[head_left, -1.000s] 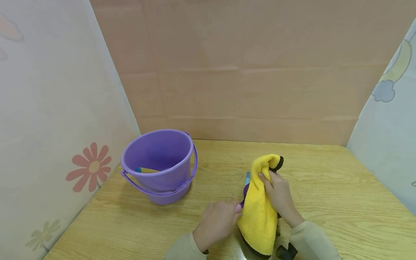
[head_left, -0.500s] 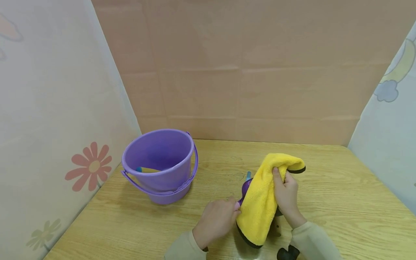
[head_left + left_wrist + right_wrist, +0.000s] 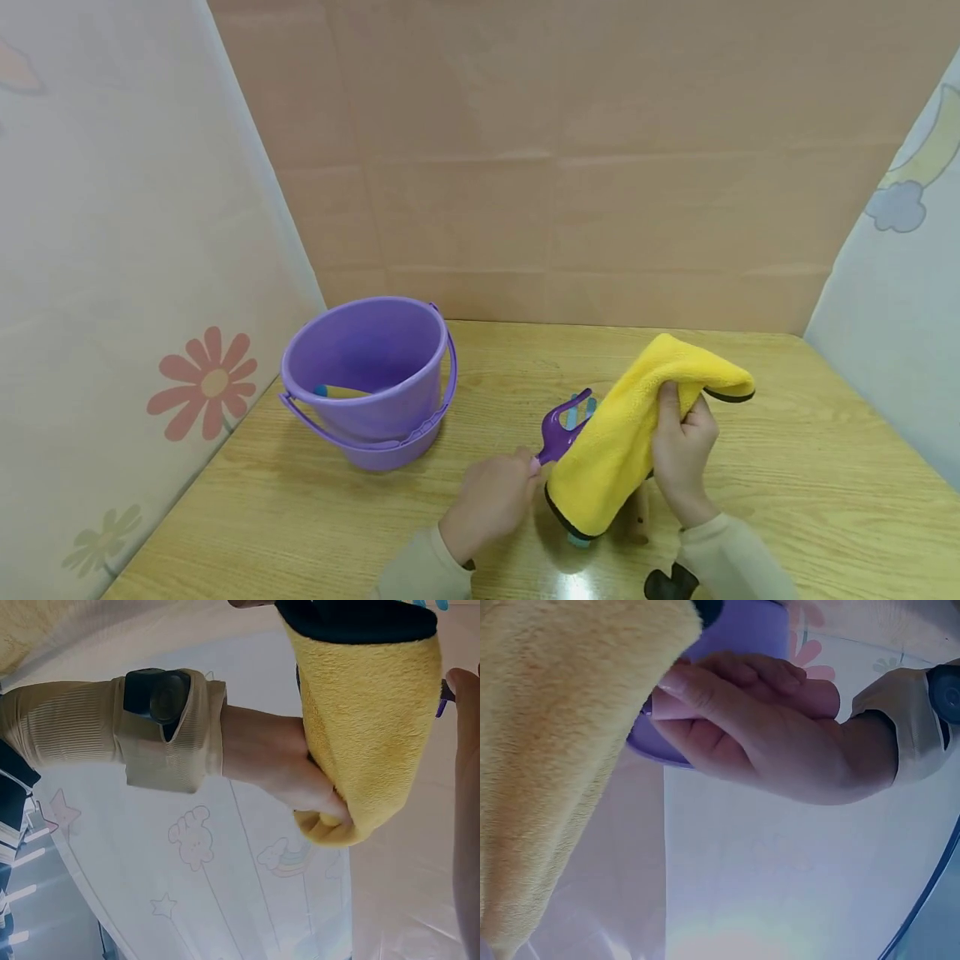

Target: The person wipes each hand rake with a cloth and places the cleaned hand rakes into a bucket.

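My left hand (image 3: 491, 500) grips the pink handle (image 3: 821, 699) of a purple toy garden fork (image 3: 553, 433), whose prongs point up and away. A fluffy yellow towel (image 3: 618, 450) with black edging is bunched in my right hand (image 3: 684, 446), thumb on top. The towel hangs across the fork's right side and hides some of its prongs. In the left wrist view, the right hand's fingers disappear into the towel's folds. Light blue prongs (image 3: 591, 407) of another tool show behind the fork, its middle hidden by the towel.
A purple bucket (image 3: 382, 433) with its handle down stands at the left, with a yellow and blue thing (image 3: 341, 392) inside. A brown piece with a small hole (image 3: 639, 517) lies under the towel's right side. Patterned white sheets flank the wooden table (image 3: 810, 450).
My right hand has moved rightward with the towel, which now spreads to the right and uncovers more of the purple fork. The left hand and fork have shifted slightly left.
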Demonstrator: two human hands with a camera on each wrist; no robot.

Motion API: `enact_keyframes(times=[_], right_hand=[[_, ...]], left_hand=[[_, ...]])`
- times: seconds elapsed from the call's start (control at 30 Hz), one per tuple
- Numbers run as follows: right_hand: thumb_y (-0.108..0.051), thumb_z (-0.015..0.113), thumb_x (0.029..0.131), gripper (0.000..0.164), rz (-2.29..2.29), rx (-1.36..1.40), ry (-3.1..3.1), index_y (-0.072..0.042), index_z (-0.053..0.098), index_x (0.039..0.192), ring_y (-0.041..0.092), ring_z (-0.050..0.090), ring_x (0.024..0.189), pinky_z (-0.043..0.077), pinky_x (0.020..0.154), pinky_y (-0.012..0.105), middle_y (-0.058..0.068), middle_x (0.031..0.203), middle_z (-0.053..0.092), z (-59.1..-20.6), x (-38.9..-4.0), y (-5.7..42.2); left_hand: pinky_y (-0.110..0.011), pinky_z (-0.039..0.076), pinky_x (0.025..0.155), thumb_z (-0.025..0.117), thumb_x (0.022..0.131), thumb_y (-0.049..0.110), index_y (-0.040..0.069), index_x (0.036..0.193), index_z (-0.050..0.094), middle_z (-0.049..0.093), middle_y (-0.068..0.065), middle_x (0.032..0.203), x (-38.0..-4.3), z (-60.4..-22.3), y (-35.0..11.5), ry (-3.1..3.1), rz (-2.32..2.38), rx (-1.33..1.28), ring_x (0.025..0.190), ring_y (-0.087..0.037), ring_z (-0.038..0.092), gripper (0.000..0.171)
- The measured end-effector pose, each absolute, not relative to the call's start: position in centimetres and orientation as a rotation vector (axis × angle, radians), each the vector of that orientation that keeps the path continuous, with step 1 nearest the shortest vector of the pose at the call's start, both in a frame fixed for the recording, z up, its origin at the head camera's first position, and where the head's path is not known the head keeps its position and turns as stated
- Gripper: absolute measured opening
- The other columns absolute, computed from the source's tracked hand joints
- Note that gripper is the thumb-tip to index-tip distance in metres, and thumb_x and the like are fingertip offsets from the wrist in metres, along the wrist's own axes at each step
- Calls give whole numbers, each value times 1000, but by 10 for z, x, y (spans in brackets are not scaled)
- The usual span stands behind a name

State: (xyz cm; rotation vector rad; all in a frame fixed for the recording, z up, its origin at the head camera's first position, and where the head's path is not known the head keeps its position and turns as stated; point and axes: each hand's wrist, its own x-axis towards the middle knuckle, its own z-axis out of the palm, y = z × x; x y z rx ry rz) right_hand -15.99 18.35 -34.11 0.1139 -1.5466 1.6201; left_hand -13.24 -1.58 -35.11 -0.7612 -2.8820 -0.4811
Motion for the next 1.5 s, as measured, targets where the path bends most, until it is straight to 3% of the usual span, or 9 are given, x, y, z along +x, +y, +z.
enact_keyframes(times=[0.2, 0.43, 0.57, 0.73, 0.83, 0.93, 1.1, 1.2, 1.5], right_hand=[[0, 43, 95, 13, 1460, 275, -1545, 2, 51, 84, 2, 45, 52, 35, 47, 14, -4, 63, 45, -336, -154, 182], [9, 42, 91, 9, 1279, 474, -1752, 15, 46, 97, -1, 48, 67, 40, 57, 12, -9, 83, 46, -346, -153, 175], [12, 45, 89, 14, 1224, 540, -1823, 14, 48, 103, -2, 49, 73, 42, 60, 11, -7, 90, 47, -354, -158, 173], [16, 50, 84, 25, 1192, 537, -1976, 9, 52, 108, -1, 48, 81, 42, 64, 10, 5, 98, 50, -355, -156, 169], [9, 57, 83, 26, 1106, 607, -2071, 5, 57, 108, 6, 47, 92, 41, 73, 15, 13, 107, 53, -355, -156, 167], [-11, 61, 87, 14, 915, 728, -2135, -1, 63, 97, 21, 47, 101, 40, 83, 32, 15, 109, 55, -356, -157, 167], [-51, 49, 88, 51, 597, 769, -2190, -5, 70, 88, 49, 40, 115, 35, 80, 66, 22, 115, 54, -359, -159, 164], [-56, 44, 87, 59, 529, 743, -2220, -4, 71, 91, 53, 37, 116, 36, 76, 68, 26, 118, 52, -359, -158, 163], [-47, 51, 85, 47, 418, 647, -2246, -4, 67, 93, 59, 41, 108, 44, 64, 64, 29, 117, 49, -357, -159, 161]], left_hand=[[-21, 31, 40, 57, 91, 23, 9, 74, 49, 37, 4, 55, -132, -348, -17, -2923, -516, -734, 46, -7, 34, 23], [-22, 31, 40, 57, 91, 24, 9, 73, 48, 36, 4, 54, -132, -348, -16, -2917, -523, -707, 46, -7, 35, 25], [-23, 31, 40, 59, 90, 25, 10, 74, 48, 38, 4, 54, -132, -347, -16, -2923, -516, -699, 45, -8, 36, 25], [-21, 31, 40, 59, 90, 26, 10, 74, 49, 36, 5, 55, -132, -346, -16, -2903, -518, -718, 46, -7, 35, 25], [-20, 29, 39, 58, 91, 26, 10, 73, 50, 35, 6, 55, -131, -345, -16, -2882, -551, -747, 46, -6, 33, 24], [-19, 28, 39, 57, 91, 24, 10, 73, 50, 34, 6, 55, -130, -344, -17, -2862, -575, -770, 45, -5, 32, 24], [-19, 29, 38, 61, 88, 25, 10, 73, 52, 38, 6, 55, -130, -344, -16, -2827, -500, -778, 44, -5, 33, 23], [-19, 29, 38, 63, 87, 26, 10, 73, 53, 38, 6, 54, -130, -344, -16, -2815, -460, -781, 44, -4, 34, 23], [-19, 28, 38, 61, 89, 26, 10, 73, 54, 36, 6, 53, -127, -344, -14, -2770, -398, -792, 44, -4, 32, 24]])
